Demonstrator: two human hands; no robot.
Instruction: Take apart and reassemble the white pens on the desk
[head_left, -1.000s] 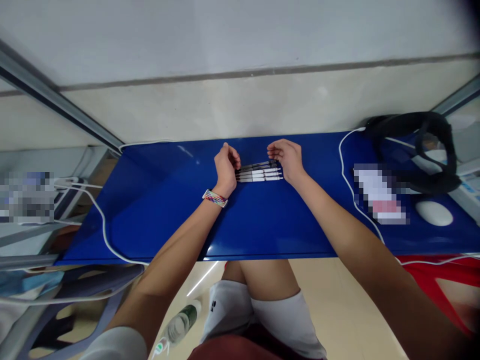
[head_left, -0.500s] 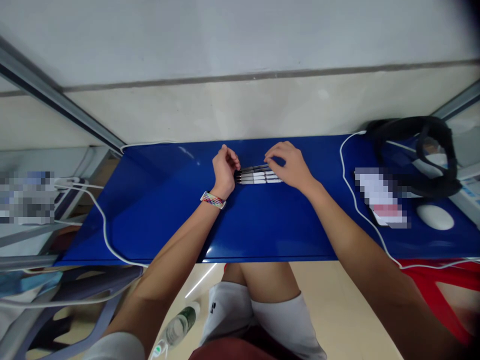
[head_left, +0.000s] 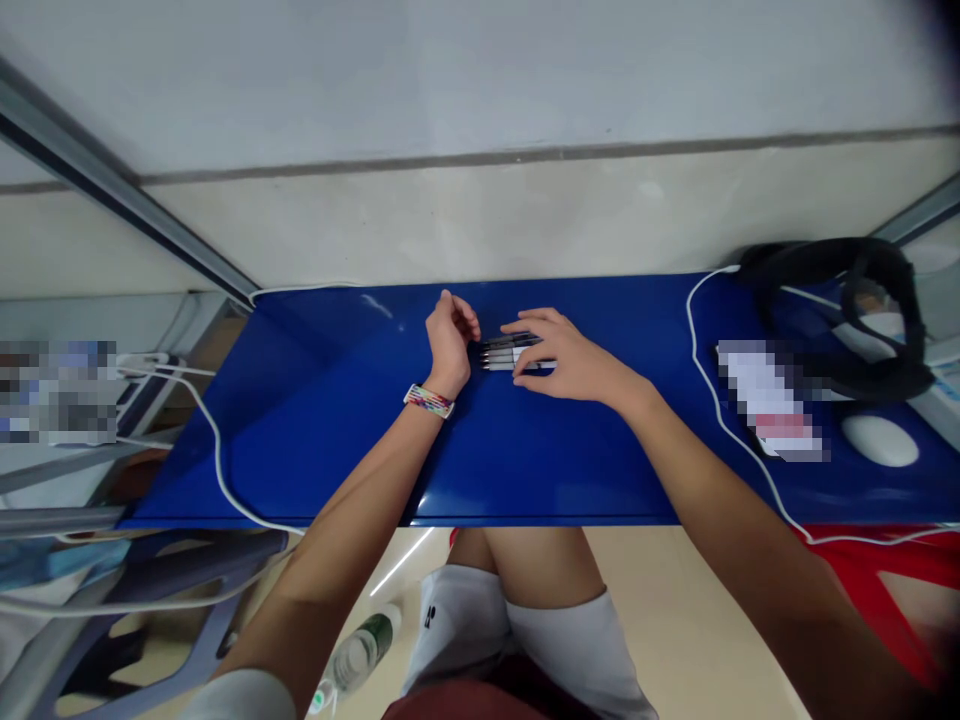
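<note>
Several pens (head_left: 500,358) with dark tips and white barrels lie side by side in a row on the blue tabletop (head_left: 360,420), tips pointing left. My left hand (head_left: 450,345) rests on its edge just beyond the tips, fingers loosely curled and holding nothing. Over the barrels, my right hand (head_left: 559,355) is spread, with thumb and forefinger at the near side of the row and other fingers reaching across the far side. It partly covers the pens, and their right ends are hidden. Whether the right fingers press on them is hard to see.
To the right lie a blurred-out phone (head_left: 769,400), a white mouse (head_left: 879,441) and a black strap-like headset (head_left: 847,320). White cables (head_left: 697,350) run along both sides of the tabletop. A wall (head_left: 480,220) stands behind; a plastic bottle (head_left: 364,650) is on the floor.
My right hand has moved slightly left and nearer to me, its fingers going from a near pinch to a spread across the pens. My left hand has stayed in place.
</note>
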